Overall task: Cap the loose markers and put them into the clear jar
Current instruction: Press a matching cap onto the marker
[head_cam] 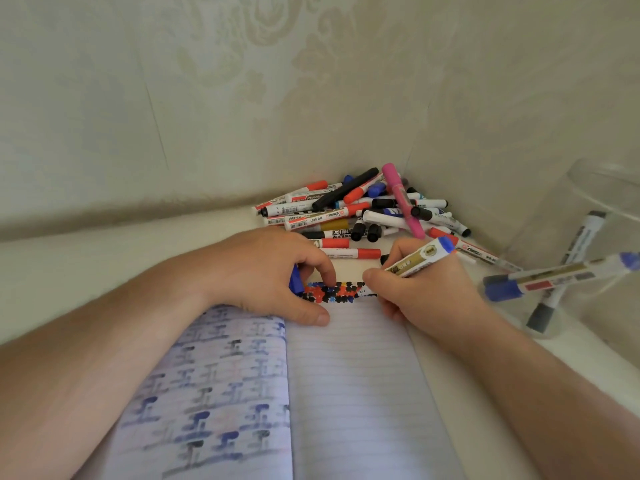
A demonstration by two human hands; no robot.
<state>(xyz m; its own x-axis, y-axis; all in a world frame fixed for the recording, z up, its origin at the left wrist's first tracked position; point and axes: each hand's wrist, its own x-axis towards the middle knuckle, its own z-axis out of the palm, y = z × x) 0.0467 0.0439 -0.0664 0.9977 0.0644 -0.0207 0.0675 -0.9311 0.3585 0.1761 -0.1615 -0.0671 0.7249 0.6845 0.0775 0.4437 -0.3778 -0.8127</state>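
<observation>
The right hand (415, 292) gripped a blue-ended marker (420, 256) in a writing hold, fingers and thumb curled round its barrel. The marker's long axis slanted up and away to the right, its blue tail end high above the knuckles and its working tip down at the top edge of the open notebook (346, 375), hidden behind the thumb, beside a band of coloured dots (332, 292).

The left hand (273, 271) lay just left of that tip, across the notebook's top edge, its fingers curled down onto the paper. A blue piece (296, 278) showed tucked under its fingers, probably this marker's cap, though too little showed to be sure. If so, cap and tip lay near each other, facing across the dotted band, and capping would call for the two hands to close that short gap along the marker's axis.

The clear jar (595, 258) stood to the right of the notebook, well apart from the left hand and nearer the right one, so the right hand seemed the one to carry the marker there. A few capped markers (554, 277) already leaned inside it, crossing one another.

The pile of loose markers (363, 209) lay beyond the notebook's top edge, in the corner against the wall (242, 98), on the pale tabletop (121, 244).
</observation>
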